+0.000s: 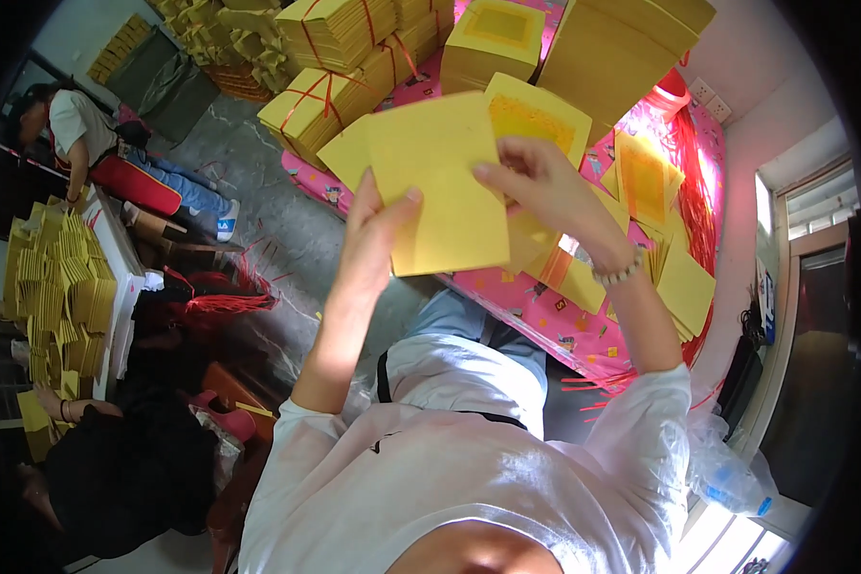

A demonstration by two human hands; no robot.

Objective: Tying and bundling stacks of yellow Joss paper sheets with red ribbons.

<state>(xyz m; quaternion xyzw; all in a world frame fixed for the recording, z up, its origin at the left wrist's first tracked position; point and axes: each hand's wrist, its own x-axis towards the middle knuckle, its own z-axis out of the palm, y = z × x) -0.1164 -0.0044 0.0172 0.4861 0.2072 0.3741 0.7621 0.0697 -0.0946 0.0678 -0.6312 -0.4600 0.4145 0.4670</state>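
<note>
paper (440, 187), yellow, is pinched at opposite edges by left hand (373, 225) and right hand (538, 180), long axis pointing forward, tipped slightly left; red tub (673, 88) beyond, contents unclear.

On the desk (521, 304), bundles (340, 38) sit back left, strands (696, 206) along the right; the paper (445, 182) (between left hand (378, 225) and right hand (538, 182)) is nearer.
</note>
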